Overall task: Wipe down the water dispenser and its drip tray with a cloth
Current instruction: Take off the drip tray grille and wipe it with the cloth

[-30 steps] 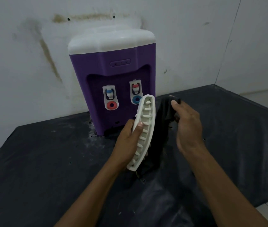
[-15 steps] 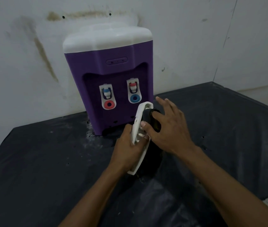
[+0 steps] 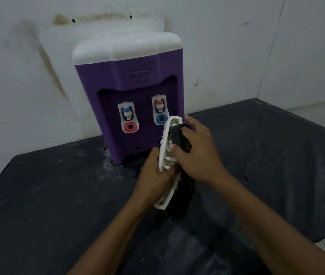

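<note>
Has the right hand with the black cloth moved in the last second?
Yes. Judged against the purple water dispenser, the right hand moved left, and now holds the black cloth against the white slotted drip tray that the left hand grips.

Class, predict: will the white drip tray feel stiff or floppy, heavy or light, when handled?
Probably stiff: the drip tray holds its curved shape tilted on edge. Likely light: thin slatted plastic, gripped by the left hand.

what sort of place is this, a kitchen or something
Likely a bare utility or pantry corner, not clearly a kitchen: a countertop water dispenser stands on a table under black sheeting, against a stained white wall.
</note>
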